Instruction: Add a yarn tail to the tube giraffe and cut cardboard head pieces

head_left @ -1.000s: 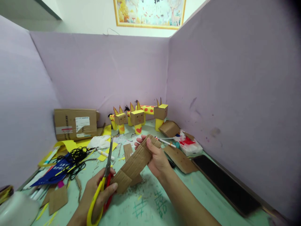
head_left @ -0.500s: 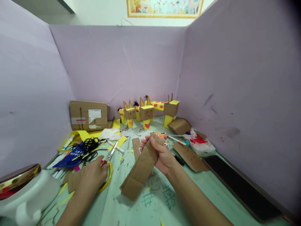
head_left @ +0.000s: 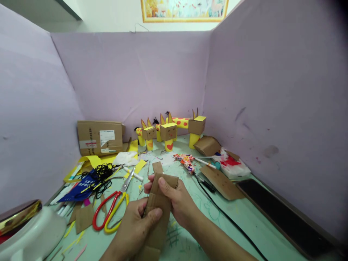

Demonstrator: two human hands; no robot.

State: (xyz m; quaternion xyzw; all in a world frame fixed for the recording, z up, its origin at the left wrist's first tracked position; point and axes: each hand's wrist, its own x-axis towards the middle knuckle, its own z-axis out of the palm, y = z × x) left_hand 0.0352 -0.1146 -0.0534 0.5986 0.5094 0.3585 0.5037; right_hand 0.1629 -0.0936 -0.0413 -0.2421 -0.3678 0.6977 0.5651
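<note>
Both hands grip one long folded strip of cardboard (head_left: pixel 159 226) in front of me. My right hand (head_left: pixel 181 201) pinches its upper end, thumb on the face and fingertips showing past the left edge. Lower down, my left hand (head_left: pixel 136 221) closes on the left edge, thumb laid across the front. The strip's lower end runs out of the picture. To the left, scissors (head_left: pixel 112 212) with one red and one yellow handle lie on the table. A smaller cardboard piece (head_left: pixel 157 167) shows just behind the strip's top.
Cardboard-headed yellow animal figures (head_left: pixel 168 132) stand at the back. A flower-patterned glue gun (head_left: pixel 187 162) trails a black cord. Black yarn (head_left: pixel 102 175), a cardboard box (head_left: pixel 100 137) and a white pot (head_left: pixel 40 232) are left. A dark tablet-like slab (head_left: pixel 282 217) lies right.
My left hand has left the scissors, which now lie on the table, and has taken hold of the cardboard strip. My right hand has drawn the strip lower and turned it more upright.
</note>
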